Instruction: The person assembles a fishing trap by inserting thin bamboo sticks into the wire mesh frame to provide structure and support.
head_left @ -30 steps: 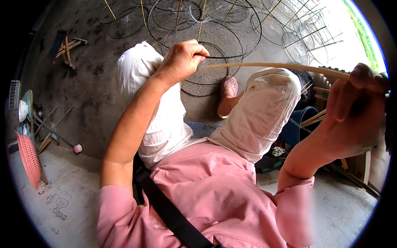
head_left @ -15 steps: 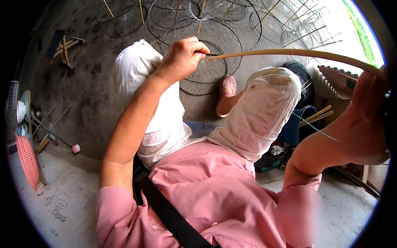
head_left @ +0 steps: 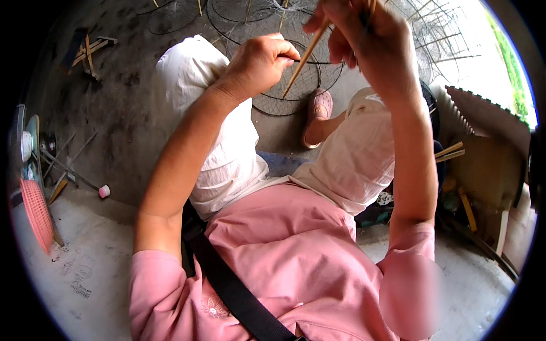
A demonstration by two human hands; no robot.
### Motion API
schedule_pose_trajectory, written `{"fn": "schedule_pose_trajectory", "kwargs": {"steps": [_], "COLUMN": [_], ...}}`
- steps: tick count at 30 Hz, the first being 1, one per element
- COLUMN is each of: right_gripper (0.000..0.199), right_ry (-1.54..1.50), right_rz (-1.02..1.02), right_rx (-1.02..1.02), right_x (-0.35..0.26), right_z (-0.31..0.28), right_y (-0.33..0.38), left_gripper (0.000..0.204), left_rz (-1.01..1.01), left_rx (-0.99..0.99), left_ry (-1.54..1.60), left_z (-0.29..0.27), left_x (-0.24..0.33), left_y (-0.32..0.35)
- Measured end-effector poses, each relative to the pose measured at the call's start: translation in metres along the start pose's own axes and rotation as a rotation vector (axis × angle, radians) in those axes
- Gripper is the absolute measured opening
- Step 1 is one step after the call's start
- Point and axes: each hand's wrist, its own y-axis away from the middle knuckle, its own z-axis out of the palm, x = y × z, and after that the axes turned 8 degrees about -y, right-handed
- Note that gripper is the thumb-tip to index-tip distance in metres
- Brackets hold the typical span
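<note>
My left hand [head_left: 256,65] is closed, thumb and forefinger pinched on a thin black hoop [head_left: 324,62] that runs off to the right. Raised at the top, my right hand [head_left: 378,48] has a slim bamboo strip [head_left: 307,55] in its bent fingers. The strip slants down to the left, its narrow tip just below and beside my left fingertips, apart from them. Behind both hands, black-hooped netting [head_left: 278,107] spreads over the floor; my right hand covers part of it.
More netting with sticks [head_left: 443,40] stands at the upper right. Bamboo pieces [head_left: 449,152] poke out beside my right forearm. On the left are a pink basket [head_left: 37,216] and a small wooden stool [head_left: 88,59]. A pink clog [head_left: 319,108] is on my foot.
My right hand has swung in from the far right to the top centre. The bamboo strip, which lay nearly level with its tip at my left fingers, now slants steeply downward.
</note>
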Motion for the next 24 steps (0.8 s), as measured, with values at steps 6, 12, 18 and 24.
{"fn": "schedule_pose_trajectory", "kwargs": {"steps": [6,12,18,24], "right_gripper": [0.032,0.036,0.033,0.022], "right_ry": [0.127,0.105,0.008,0.121], "right_rz": [-0.121,-0.460,-0.123,-0.314], "right_rx": [0.005,0.013,0.063,0.278], "right_x": [-0.024,-0.039,0.006,0.040], "right_z": [-0.007,-0.051,-0.012,-0.013], "right_y": [-0.043,-0.071,-0.037,-0.006], "left_gripper": [0.014,0.015,0.016,0.019], "left_rz": [-0.055,-0.049,-0.027,-0.117], "left_rx": [-0.034,-0.040,-0.014,-0.056], "left_ry": [-0.018,-0.026,-0.037,0.139], "left_z": [0.007,0.012,0.007,0.002], "left_x": [0.002,0.007,0.003,0.020], "left_y": [-0.001,-0.008,-0.009,-0.017]}}
